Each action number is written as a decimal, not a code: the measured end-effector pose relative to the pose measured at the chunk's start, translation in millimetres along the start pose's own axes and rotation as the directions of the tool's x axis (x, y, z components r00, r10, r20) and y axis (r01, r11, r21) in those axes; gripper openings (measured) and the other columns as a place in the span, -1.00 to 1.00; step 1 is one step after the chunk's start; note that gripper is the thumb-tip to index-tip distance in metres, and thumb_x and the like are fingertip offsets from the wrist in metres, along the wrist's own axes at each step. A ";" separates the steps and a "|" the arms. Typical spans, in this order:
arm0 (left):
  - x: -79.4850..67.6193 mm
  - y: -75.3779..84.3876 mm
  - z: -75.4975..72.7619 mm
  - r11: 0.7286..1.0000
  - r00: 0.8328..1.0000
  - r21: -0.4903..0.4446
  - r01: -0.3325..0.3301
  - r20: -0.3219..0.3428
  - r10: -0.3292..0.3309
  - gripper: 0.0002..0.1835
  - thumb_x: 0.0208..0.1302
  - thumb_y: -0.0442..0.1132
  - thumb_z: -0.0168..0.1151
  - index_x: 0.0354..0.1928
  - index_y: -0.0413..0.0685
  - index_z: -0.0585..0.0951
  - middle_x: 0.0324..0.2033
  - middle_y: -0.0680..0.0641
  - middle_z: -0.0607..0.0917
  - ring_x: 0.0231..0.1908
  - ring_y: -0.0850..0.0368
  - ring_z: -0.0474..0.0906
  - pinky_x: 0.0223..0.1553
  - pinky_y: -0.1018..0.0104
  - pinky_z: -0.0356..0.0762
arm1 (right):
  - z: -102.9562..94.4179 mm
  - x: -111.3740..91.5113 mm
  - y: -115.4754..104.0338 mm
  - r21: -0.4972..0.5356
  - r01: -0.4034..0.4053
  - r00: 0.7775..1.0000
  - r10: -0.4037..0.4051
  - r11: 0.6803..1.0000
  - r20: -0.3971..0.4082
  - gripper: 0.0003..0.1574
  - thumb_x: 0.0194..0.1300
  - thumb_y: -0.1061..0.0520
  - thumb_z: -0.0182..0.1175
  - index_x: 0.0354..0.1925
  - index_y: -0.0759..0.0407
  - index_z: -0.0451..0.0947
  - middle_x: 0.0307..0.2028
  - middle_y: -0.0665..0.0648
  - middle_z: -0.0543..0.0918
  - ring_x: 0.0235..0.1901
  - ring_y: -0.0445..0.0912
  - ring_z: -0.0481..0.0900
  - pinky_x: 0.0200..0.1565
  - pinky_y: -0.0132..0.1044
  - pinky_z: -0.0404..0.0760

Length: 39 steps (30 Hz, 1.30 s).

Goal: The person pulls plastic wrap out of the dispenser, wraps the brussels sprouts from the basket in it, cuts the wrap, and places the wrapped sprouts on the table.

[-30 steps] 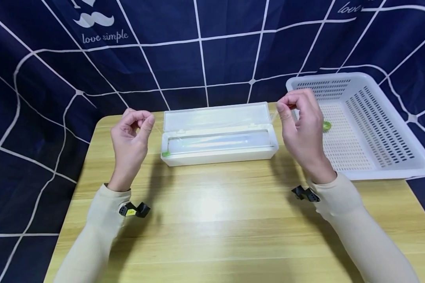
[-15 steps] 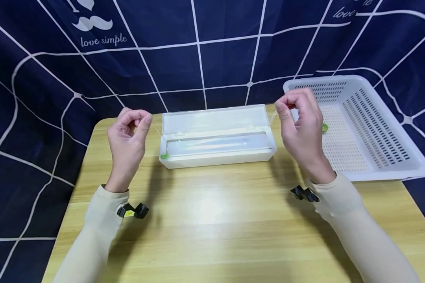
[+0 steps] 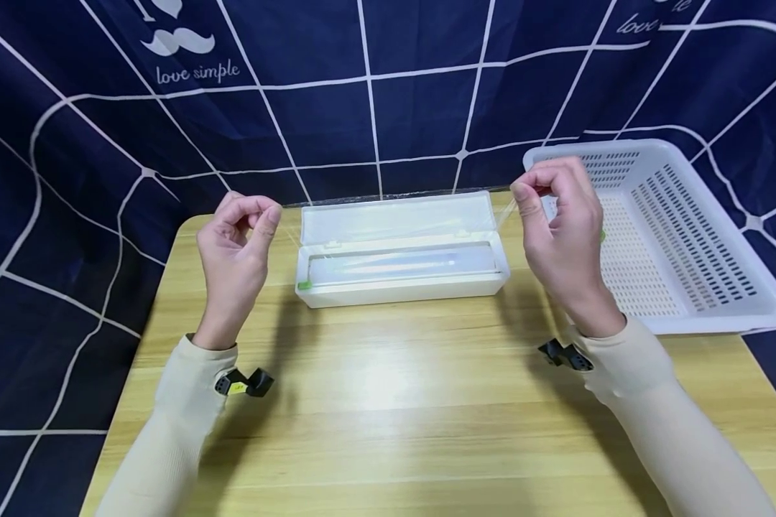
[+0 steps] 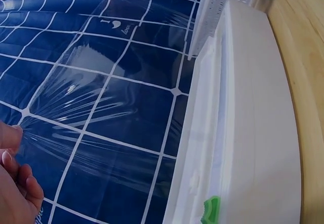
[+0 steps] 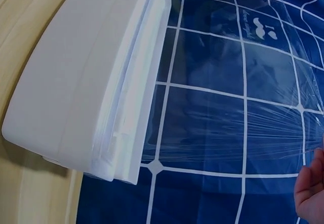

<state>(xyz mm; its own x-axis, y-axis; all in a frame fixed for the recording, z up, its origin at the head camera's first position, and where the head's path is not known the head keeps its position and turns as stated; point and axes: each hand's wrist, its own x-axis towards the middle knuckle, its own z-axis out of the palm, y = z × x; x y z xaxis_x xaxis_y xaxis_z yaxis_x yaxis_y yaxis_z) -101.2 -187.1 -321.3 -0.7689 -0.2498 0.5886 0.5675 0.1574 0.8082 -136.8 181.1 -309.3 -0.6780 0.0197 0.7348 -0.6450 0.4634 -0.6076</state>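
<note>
A white cling film dispenser box (image 3: 401, 291) stands on the table with its lid (image 3: 397, 219) raised at the back. A green slider (image 4: 210, 210) sits at the left end of its rim. Clear cling film (image 4: 96, 97) stretches up from the box in a wide sheet, wrinkled toward its corners. My left hand (image 3: 236, 248) pinches one corner between thumb and curled fingers, left of the box. Beyond the other end, my right hand (image 3: 562, 233) pinches the opposite corner. Both hands are raised off the table. The film's middle is hard to see in the head view.
At the right, a white perforated basket (image 3: 718, 316) stands beside the box, with a small green piece (image 3: 603, 235) in it, mostly hidden by my right hand. A dark blue checked cloth (image 3: 420, 108) hangs behind the wooden table (image 3: 388, 416).
My right hand has shifted slightly right, widening the spread, and now covers most of the green piece. The film's edge shows above the lid. My left hand stays nearly still.
</note>
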 end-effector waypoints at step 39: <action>3.4 24.7 -5.6 0.998 0.998 -0.008 -0.060 0.005 0.060 -0.90 0.33 -0.65 0.37 -0.28 -0.66 0.63 -0.41 -0.03 0.45 -0.26 0.13 0.36 -0.22 0.39 0.29 | -8.2 5.7 -17.3 0.000 0.037 0.997 -0.037 0.999 -0.062 -0.89 0.44 0.45 0.32 -0.23 0.58 0.60 -0.12 -0.25 0.53 -0.01 -0.21 0.51 0.07 -0.32 0.46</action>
<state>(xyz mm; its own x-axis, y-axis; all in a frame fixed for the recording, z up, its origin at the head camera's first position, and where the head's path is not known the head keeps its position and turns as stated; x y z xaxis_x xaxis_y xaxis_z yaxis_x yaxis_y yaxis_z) -88.1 -189.4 -299.5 -0.7350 -0.2348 0.6361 0.6148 0.1647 0.7712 -126.6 180.4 -292.1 -0.6307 0.0570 0.7740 -0.6697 0.4640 -0.5798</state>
